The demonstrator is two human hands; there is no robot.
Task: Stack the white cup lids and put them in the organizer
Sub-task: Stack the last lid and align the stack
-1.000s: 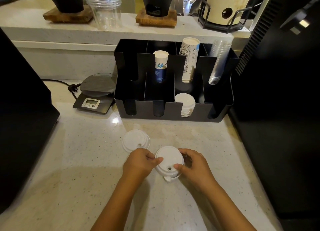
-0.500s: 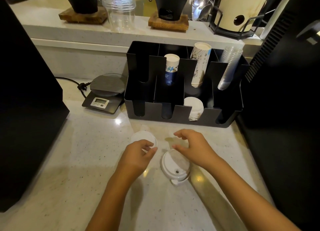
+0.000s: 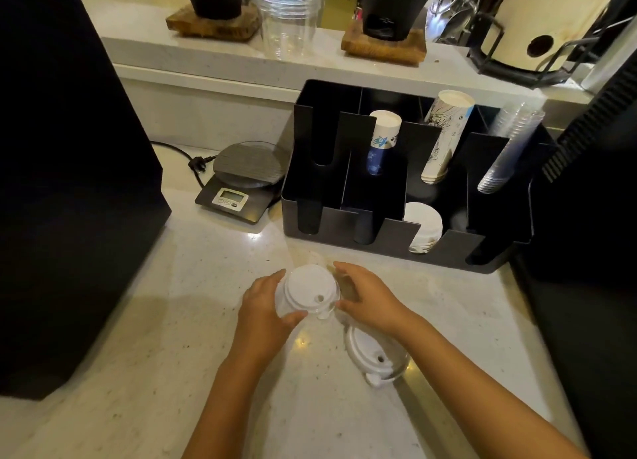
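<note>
A white cup lid [image 3: 308,291] is held between both hands just above the counter. My left hand [image 3: 263,308] grips its left rim and my right hand [image 3: 370,298] touches its right rim. A small stack of white lids [image 3: 374,357] lies on the counter under my right wrist, partly hidden by it. The black organizer [image 3: 458,248] stands behind, with a stack of white lids [image 3: 424,226] lying in a front compartment.
The organizer also holds paper cups [image 3: 384,141] and clear cups [image 3: 513,144]. A small scale [image 3: 241,179] sits left of it. Large black machines [image 3: 62,169] flank the counter on both sides. A raised shelf [image 3: 220,55] runs behind.
My hands let go of the lid stack, which now rests on the counter. My left hand took the single lid at the left and my right hand came to its other side.
</note>
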